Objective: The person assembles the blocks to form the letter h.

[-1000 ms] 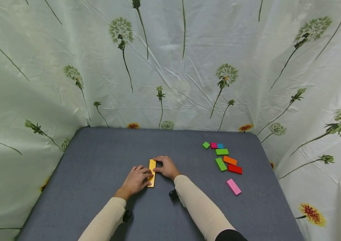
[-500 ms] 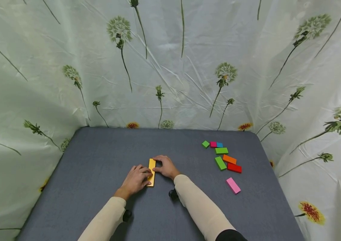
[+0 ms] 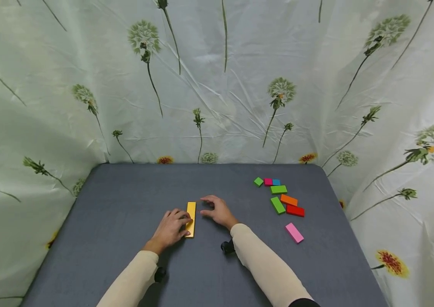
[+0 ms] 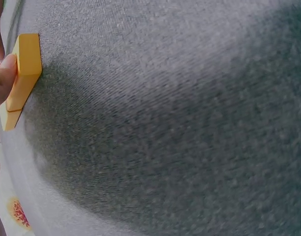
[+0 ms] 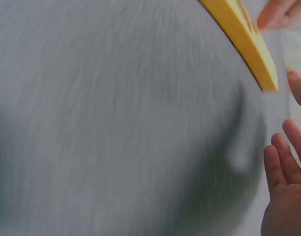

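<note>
Two yellow blocks stand end to end in a straight row on the dark grey table, the far block (image 3: 191, 209) and the near block (image 4: 29, 54); a thin seam shows between them in the left wrist view. My left hand (image 3: 169, 228) lies over the row's left side. Its thumb (image 4: 4, 78) presses against the near block while a fingertip reaches onto the top. To the right of the row, my right hand (image 3: 218, 212) is apart from the blocks, fingers loosely bent and holding nothing. The right wrist view shows a gap between that hand's fingers and the yellow row.
Toward the back right lie several coloured blocks: a small green one (image 3: 258, 182), a magenta one (image 3: 268, 182), a blue one (image 3: 276, 182), two longer green ones, an orange one (image 3: 288, 200), a red one (image 3: 295, 210) and a pink one (image 3: 294, 233). A flowered curtain (image 3: 186, 94) surrounds the table.
My right hand has let go of the yellow row and drawn off to the right. The left hand stays on the blocks. The head view has shifted slightly.
</note>
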Demonstrator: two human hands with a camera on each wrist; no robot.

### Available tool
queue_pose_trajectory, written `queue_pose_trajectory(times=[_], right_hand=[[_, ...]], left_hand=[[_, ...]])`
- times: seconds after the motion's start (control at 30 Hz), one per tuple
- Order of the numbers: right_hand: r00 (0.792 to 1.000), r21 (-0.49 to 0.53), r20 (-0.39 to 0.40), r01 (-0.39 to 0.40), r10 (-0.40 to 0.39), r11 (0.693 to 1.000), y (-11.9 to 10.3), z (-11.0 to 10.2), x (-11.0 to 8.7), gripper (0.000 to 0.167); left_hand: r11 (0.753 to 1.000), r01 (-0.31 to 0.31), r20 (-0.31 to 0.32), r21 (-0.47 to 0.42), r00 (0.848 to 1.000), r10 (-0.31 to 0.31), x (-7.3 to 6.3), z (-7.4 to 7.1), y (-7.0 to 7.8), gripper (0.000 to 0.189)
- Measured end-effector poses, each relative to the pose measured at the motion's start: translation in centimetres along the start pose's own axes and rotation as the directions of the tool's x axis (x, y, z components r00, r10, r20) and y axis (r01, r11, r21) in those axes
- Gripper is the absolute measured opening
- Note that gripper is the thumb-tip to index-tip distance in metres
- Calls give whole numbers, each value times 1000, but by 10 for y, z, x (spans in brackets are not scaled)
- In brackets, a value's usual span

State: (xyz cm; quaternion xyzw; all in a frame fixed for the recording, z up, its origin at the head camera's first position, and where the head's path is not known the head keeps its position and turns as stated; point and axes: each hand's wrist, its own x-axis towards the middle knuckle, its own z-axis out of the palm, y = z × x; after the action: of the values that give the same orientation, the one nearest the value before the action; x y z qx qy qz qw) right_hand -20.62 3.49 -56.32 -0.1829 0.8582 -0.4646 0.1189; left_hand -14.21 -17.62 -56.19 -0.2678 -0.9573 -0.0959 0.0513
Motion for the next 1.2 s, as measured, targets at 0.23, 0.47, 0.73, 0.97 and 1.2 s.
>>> queue_pose_trajectory(times=[0.23, 0.47, 0.73, 0.97, 1.2], right_hand=[[995, -60, -99, 11, -17, 998, 30, -55, -20, 42], [990, -170, -140, -33, 9, 985, 67, -119, -48, 43], [991, -256, -126, -77, 46, 964, 93, -170, -75, 48], [994, -381, -24, -111, 110, 918, 104, -189, -84, 53], [987, -396, 74, -100, 140, 913, 108, -195, -82, 60]], left_hand=[[999, 23, 48, -30, 999, -21, 3, -2, -3, 45], [998, 35, 108, -42, 994, -30, 7, -6, -2, 50], [999, 43, 144, -29, 989, -38, 11, -8, -2, 49], [998, 59, 178, -12, 982, -56, 15, -10, 0, 49], [998, 62, 205, -6, 977, -60, 16, -12, 1, 47]])
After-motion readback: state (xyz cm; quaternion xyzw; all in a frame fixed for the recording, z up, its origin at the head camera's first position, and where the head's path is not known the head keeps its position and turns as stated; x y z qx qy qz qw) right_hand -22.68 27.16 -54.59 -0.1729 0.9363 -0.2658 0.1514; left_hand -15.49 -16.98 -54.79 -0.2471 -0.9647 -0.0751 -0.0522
